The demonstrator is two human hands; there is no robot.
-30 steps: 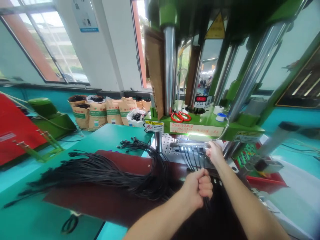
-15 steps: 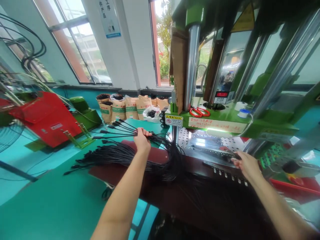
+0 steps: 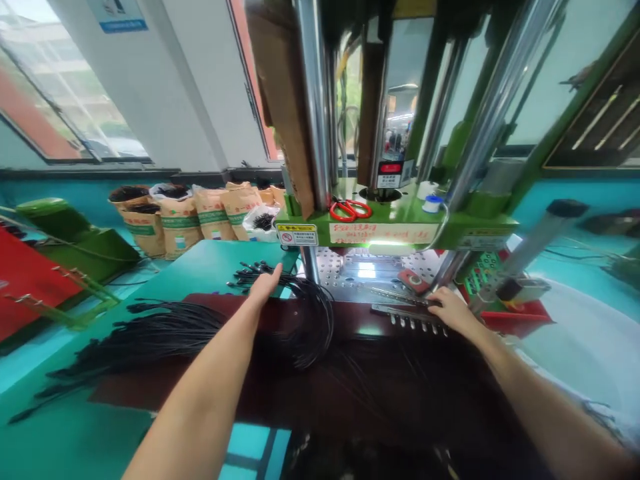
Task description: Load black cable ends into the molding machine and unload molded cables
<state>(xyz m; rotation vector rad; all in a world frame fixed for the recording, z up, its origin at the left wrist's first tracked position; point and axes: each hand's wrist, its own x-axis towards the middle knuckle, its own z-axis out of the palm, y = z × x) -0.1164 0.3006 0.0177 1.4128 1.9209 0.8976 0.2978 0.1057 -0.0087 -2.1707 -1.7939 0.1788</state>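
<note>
My left hand (image 3: pixel 264 287) rests at a bundle of black cables (image 3: pixel 315 303), its thumb raised away from them and its other fingers mostly hidden. Small dark connectors (image 3: pixel 245 275) at the cable ends lie just beyond that hand. Near the press, my right hand (image 3: pixel 447 308) is closed on the right end of a narrow metal bar (image 3: pixel 395 294) at the front of the perforated metal plate (image 3: pixel 335 275). Just in front of it lies a second metal strip (image 3: pixel 407 317) with several short prongs. A red piece (image 3: pixel 411 280) sits behind the right hand's bar.
A larger heap of black cables (image 3: pixel 150 333) spreads over the dark red board (image 3: pixel 135 390) and green table (image 3: pixel 215 253). The green press (image 3: pixel 320 233) bears red-handled scissors (image 3: pixel 350 211). Filled paper sacks (image 3: pixel 180 220) stand behind; a large white tub (image 3: pixel 595 340) stands at right.
The view has swung right. My left hand has moved right along the table, its raised thumb now apart from the cables, whose ends lie bunched closer. My right hand stays at the metal bar.
</note>
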